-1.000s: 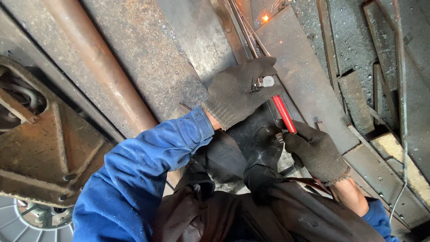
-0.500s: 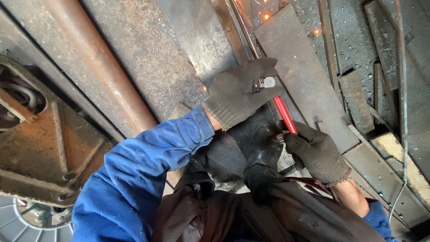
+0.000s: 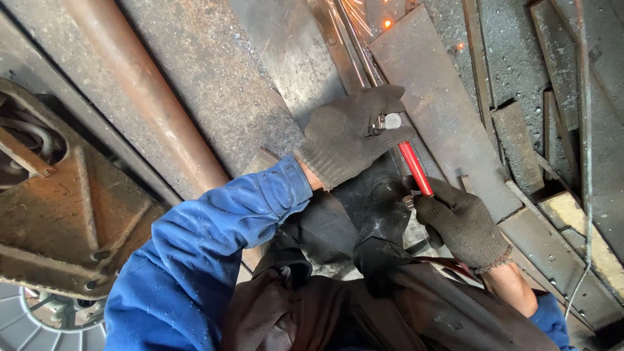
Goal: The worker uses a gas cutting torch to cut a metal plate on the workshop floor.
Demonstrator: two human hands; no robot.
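Floor: dark, gritty workshop ground (image 3: 214, 71) strewn with steel, seen from above past the person's own body.
Steel plate: a long flat plate (image 3: 442, 110) runs up the frame, with sparks (image 3: 387, 23) flying at its far end, beyond the hands.
Red-handled tool: a slim red-sleeved rod (image 3: 415, 168) lies along the plate's edge, spanning the gap between the two gloves; both hands share it, probably to keep it steady and aimed up the seam.
Left hand: the gloved left hand (image 3: 354, 133) is curled over the upper end of the tool, fingers closed on it, with a small round metal fitting (image 3: 392, 121) showing at the knuckles.
Right hand: the gloved right hand (image 3: 463, 221) is wrapped tight around the lower end of the red handle, braced low near the knee.
Rusty pipe: a brown pipe (image 3: 146, 97) slants across the left, well apart from the hands.
Rusty bracket: a heavy corroded casting (image 3: 65, 221) sits at the left edge, partly cut off.
Scrap bars: narrow offcuts (image 3: 517, 140) lie just beside the plate on the right.
Hidden: the tool's working tip is covered by the left glove, so its kind cannot be told; blue sleeve (image 3: 208, 253) and dark apron (image 3: 364, 312) mask the ground beneath.
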